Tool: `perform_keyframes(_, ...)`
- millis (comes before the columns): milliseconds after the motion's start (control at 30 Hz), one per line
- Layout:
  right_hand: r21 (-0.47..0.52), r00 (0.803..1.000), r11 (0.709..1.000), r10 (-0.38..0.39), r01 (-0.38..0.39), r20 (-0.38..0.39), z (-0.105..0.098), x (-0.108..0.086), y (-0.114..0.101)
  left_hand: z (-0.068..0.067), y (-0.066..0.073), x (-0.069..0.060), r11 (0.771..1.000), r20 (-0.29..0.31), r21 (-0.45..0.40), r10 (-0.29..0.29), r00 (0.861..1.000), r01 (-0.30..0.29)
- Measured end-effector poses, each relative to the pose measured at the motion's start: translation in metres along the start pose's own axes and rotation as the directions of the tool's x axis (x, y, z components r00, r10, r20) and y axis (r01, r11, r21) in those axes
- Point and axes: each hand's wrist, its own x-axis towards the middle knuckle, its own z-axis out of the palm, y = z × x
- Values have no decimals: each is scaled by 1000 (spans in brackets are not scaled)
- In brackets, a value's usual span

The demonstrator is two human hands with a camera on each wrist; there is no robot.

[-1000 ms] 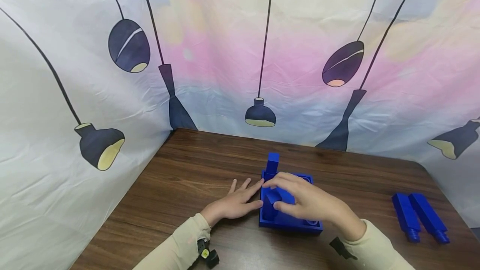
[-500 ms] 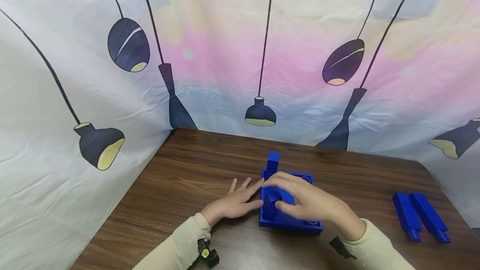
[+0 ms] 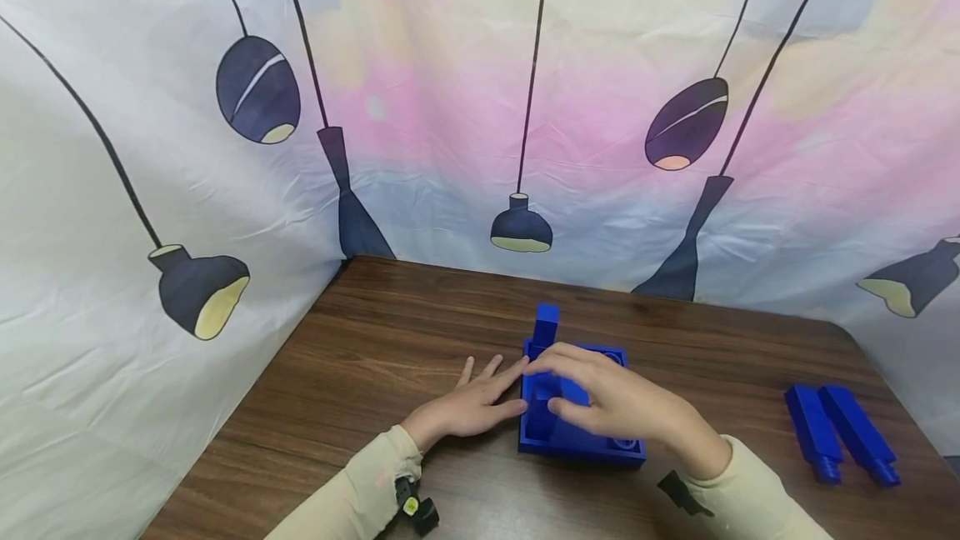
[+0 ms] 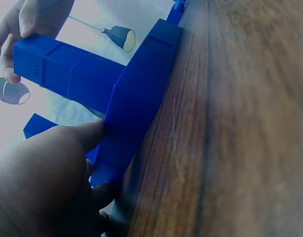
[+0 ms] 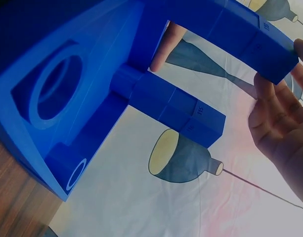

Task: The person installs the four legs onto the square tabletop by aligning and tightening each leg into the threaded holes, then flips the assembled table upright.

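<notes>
A blue plastic base (image 3: 577,442) with a raised rim lies on the table, like an upturned toy table top. Two square blue legs stand up from its left side. My right hand (image 3: 617,397) pinches the top of the near leg (image 3: 542,422) between thumb and fingers. The far leg (image 3: 547,325) stands free, its round end in a socket, as the right wrist view shows. With fingers spread and straight, my left hand (image 3: 468,409) lies at the base's left edge, its thumb touching the rim. Round sockets (image 5: 36,101) show on the base's right side.
Two more blue legs (image 3: 812,433) with threaded ends lie side by side at the right of the brown wooden table (image 3: 390,323). A cloth (image 3: 450,107) printed with hanging lamps closes off the back and sides.
The near leg has turned a little under my right fingers, and its top face now sits at a different angle. My right thumb has shifted slightly. My left hand stays put.
</notes>
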Motion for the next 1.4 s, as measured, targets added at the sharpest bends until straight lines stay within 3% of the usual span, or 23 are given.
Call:
perform_keyframes(467, -27, 1000, 1000, -3, 2, -2, 1, 0, 1, 8, -11, 4, 999, -33, -31, 27, 999, -28)
perform_keyframes(1033, -39, 1000, 999, 23, -23, 6, 1, -2, -1, 1, -2, -1, 999, -12, -28, 28, 1000, -28)
perform_keyframes(1400, -48, 999, 998, 36, -36, -8, 4, -3, 4, 1, -1, 1, 1000, -5, 8, -6, 1000, 6)
